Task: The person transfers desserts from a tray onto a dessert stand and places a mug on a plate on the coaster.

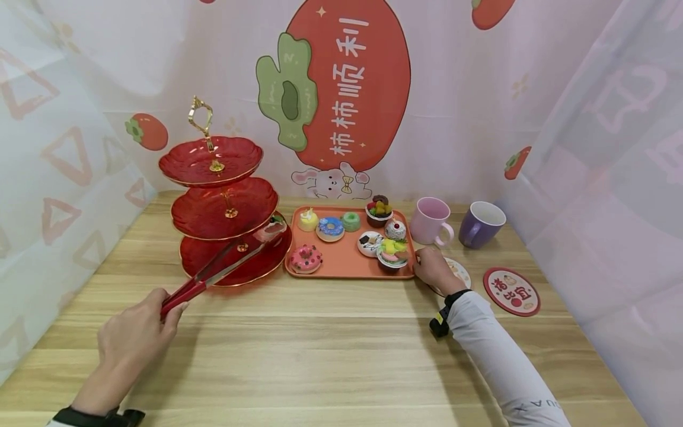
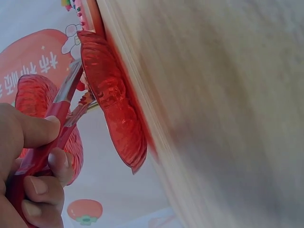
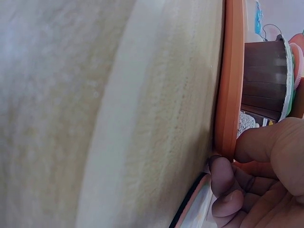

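My left hand (image 1: 160, 311) grips the red handles of a pair of tongs (image 1: 221, 265), thumb on top in the left wrist view (image 2: 35, 142). The tongs (image 2: 59, 114) reach over the bottom plate of a red three-tier stand (image 1: 224, 209), their tips close together on a small item I cannot make out. My right hand (image 1: 427, 265) is at the right edge of an orange tray (image 1: 344, 256) of toy desserts. In the right wrist view its thumb (image 3: 259, 142) lies on the tray rim (image 3: 230, 71) and the fingers curl beside it.
On the tray sit a pink donut (image 1: 306, 258), a blue donut (image 1: 330, 228) and several small cakes. A pink mug (image 1: 431, 221) and a purple mug (image 1: 481, 223) stand behind my right hand. A red coaster (image 1: 511, 290) lies at the right, and another coaster (image 1: 463, 274) lies under my right wrist.
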### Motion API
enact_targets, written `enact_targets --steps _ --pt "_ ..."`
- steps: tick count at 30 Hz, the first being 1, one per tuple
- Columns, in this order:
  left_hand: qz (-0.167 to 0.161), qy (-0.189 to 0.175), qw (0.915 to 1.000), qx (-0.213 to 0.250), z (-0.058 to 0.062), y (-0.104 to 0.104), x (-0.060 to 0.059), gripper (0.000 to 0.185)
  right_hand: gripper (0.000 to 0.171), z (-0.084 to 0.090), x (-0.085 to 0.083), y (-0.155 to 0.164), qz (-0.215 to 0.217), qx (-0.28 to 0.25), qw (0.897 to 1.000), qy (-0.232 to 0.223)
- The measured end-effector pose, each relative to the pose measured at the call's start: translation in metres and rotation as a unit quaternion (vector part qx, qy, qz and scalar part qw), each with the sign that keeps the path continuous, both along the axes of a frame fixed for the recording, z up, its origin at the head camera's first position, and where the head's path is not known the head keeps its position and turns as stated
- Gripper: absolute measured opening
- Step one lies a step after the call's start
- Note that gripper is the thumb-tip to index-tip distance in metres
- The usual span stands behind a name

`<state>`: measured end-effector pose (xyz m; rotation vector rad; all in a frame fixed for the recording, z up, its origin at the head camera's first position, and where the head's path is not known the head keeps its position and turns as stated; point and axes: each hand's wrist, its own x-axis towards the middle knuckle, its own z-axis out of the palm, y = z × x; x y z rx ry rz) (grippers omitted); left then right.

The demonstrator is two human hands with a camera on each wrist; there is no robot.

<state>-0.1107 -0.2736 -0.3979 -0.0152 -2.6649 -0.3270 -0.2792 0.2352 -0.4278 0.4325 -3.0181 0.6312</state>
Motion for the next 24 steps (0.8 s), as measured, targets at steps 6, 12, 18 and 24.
enact_targets --steps 6,12,18,24 --pt "0.004 -0.023 0.9997 0.0 -0.0001 -0.0019 0.0013 0.024 0.012 0.0009 0.0005 0.0001 -0.004 0.003 1.0 -0.008" --pt "0.007 -0.039 0.9992 0.002 0.0013 -0.0007 0.0015 0.024 0.016 0.0018 0.0009 0.0006 -0.005 -0.005 1.0 -0.014" --pt "0.009 -0.04 0.9992 0.004 0.0024 0.0005 0.0008 0.024 0.015 0.0025 0.0002 -0.0004 -0.009 -0.002 1.0 -0.016" --pt "0.014 -0.061 0.998 0.011 0.0036 0.0001 0.0041 0.025 0.016 0.0023 0.0005 -0.0005 -0.002 -0.003 1.0 -0.016"
